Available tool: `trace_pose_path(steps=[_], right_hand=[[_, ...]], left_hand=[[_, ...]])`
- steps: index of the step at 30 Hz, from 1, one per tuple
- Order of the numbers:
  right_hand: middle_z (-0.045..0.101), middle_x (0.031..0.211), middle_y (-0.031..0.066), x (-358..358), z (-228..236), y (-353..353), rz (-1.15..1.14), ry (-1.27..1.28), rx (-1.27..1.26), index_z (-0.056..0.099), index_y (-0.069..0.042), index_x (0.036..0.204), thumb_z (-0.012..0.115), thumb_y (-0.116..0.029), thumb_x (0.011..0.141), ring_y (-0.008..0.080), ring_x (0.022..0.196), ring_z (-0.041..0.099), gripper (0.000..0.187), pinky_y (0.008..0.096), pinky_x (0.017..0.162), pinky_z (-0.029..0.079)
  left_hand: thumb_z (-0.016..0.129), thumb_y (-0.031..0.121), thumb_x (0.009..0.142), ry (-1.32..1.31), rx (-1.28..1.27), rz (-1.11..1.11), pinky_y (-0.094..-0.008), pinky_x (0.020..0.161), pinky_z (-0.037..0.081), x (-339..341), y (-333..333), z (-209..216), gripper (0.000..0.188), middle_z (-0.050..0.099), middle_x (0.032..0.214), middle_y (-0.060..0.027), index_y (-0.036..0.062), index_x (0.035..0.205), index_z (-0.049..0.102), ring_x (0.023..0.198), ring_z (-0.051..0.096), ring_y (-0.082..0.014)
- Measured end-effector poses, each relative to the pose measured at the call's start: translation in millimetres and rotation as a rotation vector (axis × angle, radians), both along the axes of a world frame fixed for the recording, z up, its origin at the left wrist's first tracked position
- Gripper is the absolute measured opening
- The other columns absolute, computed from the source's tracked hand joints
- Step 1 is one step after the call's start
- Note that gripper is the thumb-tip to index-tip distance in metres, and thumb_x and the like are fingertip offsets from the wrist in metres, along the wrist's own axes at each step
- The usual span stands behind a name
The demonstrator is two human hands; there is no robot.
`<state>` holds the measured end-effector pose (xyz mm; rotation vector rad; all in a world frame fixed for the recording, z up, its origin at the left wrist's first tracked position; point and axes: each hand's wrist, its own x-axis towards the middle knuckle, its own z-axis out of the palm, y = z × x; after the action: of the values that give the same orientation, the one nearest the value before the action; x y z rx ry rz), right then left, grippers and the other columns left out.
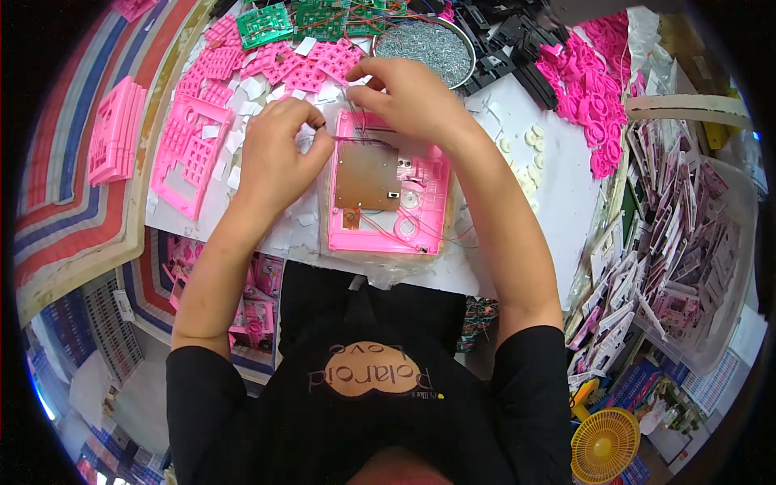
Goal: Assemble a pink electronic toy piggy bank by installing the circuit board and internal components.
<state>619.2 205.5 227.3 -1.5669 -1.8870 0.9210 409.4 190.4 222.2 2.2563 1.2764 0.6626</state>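
Note:
A pink plastic housing (388, 240) lies on the white table in front of me, with a brown circuit board (364, 182) set in it. Thin red wires (396, 230) trail from the board's lower side. Over the housing's upper left corner, my left hand (279, 149) is closed, thumb and forefinger pinched on a small dark bit I cannot make out. My right hand (408, 93) reaches across the housing's top edge. Its thumb and forefinger pinch a thin wire (349, 101) that runs down toward the housing.
Pink button pieces (303, 77), green circuit boards (265, 26) and a round tin of screws (424, 47) stand along the far side. Black parts (517, 56) and pink loops (598, 121) lie right. A pink panel (190, 153) is left; a clear bin (727, 267) stands far right.

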Motion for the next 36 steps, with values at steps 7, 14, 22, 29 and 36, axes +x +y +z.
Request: trace_pose_path(steps=[7,14,22,29,36], right_hand=[[0.071,0.079,0.0074,-2,-1,8,0.012,0.065,-0.079,0.071,-0.003,0.109,0.071,-0.011,0.084,0.0144,0.069,0.067,0.026,0.0303,0.065,0.054],[0.070,0.075,0.0060,17,3,-39,-0.118,0.135,0.040,0.070,0.000,0.104,0.070,-0.005,0.084,0.0120,0.067,0.067,0.020,0.0281,0.062,0.053],[0.071,0.080,0.0054,5,0,-62,-0.157,0.443,0.223,0.069,-0.001,0.104,0.070,-0.005,0.087,0.0103,0.070,0.068,0.017,0.0251,0.064,0.054],[0.071,0.082,0.0057,25,-7,-58,-0.290,0.557,-0.148,0.069,0.003,0.102,0.068,-0.004,0.089,0.0098,0.070,0.067,0.015,0.0226,0.065,0.054],[0.069,0.075,0.0075,26,-10,-70,-0.298,0.033,0.446,0.072,-0.007,0.090,0.068,-0.010,0.082,0.0242,0.065,0.067,0.009,0.0337,0.059,0.053]], left_hand=[[0.066,0.016,0.075,0.021,0.418,-0.002,-0.0443,0.082,0.044,19,-7,-1,0.018,0.064,0.094,-0.0105,0.0064,0.090,0.066,0.091,0.061,-0.0288],[0.072,0.016,0.076,0.055,0.218,-0.138,-0.0454,0.090,0.039,25,-2,-6,0.017,0.065,0.092,-0.0047,0.0084,0.090,0.066,0.094,0.060,-0.0257],[0.074,0.018,0.077,0.025,0.350,-0.096,-0.0443,0.088,0.034,42,-14,-1,0.015,0.065,0.088,-0.0016,0.0103,0.088,0.066,0.089,0.061,-0.0214],[0.074,0.019,0.080,0.001,0.243,-0.197,-0.0423,0.090,0.032,45,-12,-9,0.011,0.065,0.085,0.0007,0.0119,0.085,0.067,0.087,0.060,-0.0188],[0.074,0.018,0.085,-0.103,0.383,-0.170,-0.0409,0.093,0.032,42,-9,-10,0.008,0.071,0.088,0.0010,0.0123,0.089,0.071,0.086,0.063,-0.0156]])
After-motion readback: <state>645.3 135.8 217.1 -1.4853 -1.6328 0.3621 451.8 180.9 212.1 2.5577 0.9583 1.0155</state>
